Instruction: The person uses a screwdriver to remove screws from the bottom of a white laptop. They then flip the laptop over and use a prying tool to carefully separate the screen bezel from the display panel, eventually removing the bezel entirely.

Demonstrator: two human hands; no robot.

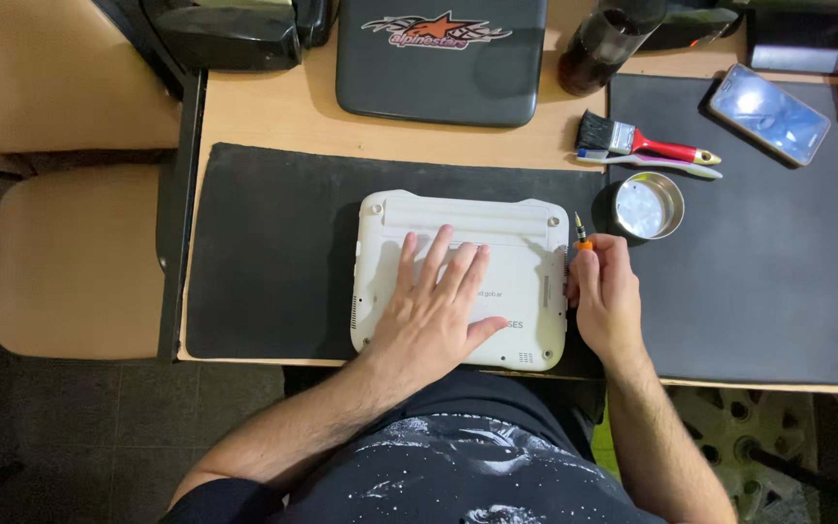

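White plastic, underside up: the laptop [461,279] lay on the black mat [264,252] near the table's [254,107] front edge. The left hand [435,309] pressed flat on it, fingers spread wide. The right hand [605,296] sat at the right edge, fingers curled tight around a screwdriver [582,235], only its orange collar and tip poking out. Risk as I saw it: that tip could slip off a screw and gouge the plastic, or a freed screw could roll off the mat and miss the tin [648,205] just beyond. Which screw the tip addressed was hidden behind the hand. A brush [632,144] and phone [770,114] lay farther back; the chair at the left was cut off.
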